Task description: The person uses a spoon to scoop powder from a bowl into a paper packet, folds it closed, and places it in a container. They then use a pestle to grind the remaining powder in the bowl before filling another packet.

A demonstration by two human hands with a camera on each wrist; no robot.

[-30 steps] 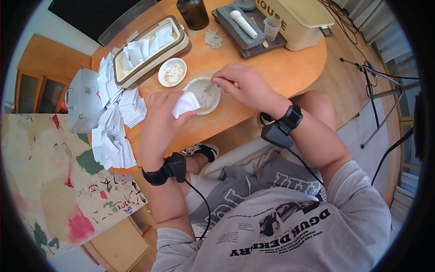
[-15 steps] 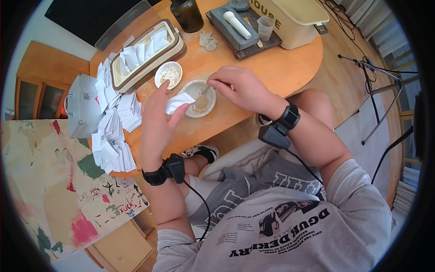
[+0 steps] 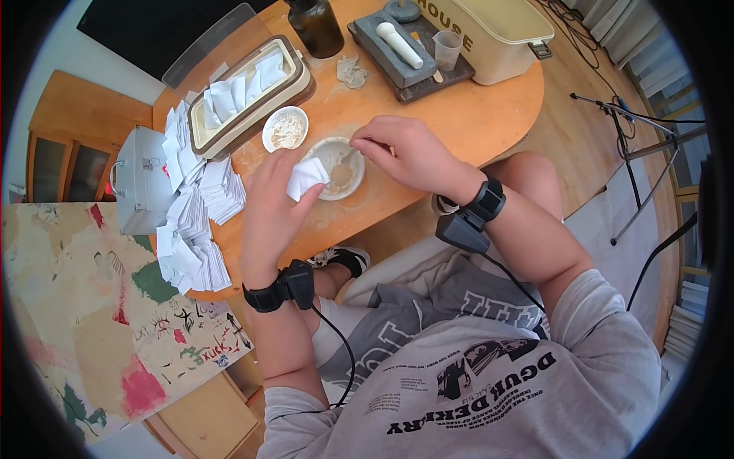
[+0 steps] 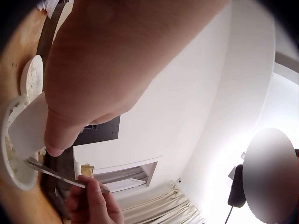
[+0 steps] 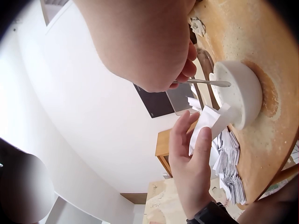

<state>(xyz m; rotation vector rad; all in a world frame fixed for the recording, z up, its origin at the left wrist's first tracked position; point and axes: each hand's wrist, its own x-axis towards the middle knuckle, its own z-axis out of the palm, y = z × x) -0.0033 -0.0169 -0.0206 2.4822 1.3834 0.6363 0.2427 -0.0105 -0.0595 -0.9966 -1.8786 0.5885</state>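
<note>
My left hand (image 3: 271, 210) holds a small white paper packet (image 3: 308, 177) between thumb and fingers, its mouth at the left rim of a white bowl (image 5: 252, 91). Pale powder coats the bowl's inside. From the other side, my right hand (image 3: 413, 149) pinches the handle of a thin metal spoon (image 5: 208, 82). The spoon's tip reaches over the bowl, close beside the packet's open end. In the left wrist view the packet (image 4: 30, 126) overlaps the bowl. Behind it sits a smaller white dish (image 3: 286, 128) with whitish powder.
Stacks of folded white packets (image 3: 195, 222) line the table's left edge, next to a silver case (image 3: 140, 180). Farther back are a beige box (image 3: 252, 99) of packets, a dark jar (image 3: 315, 29), a grey stone slab (image 3: 397, 61) bearing a white pestle, and a cream bin (image 3: 505, 46).
My left hand shifted the packet leftward and turned it, then brought it back right to the bowl's rim. The right hand, still pinching the spoon, has barely moved. The head view has shifted slightly.
</note>
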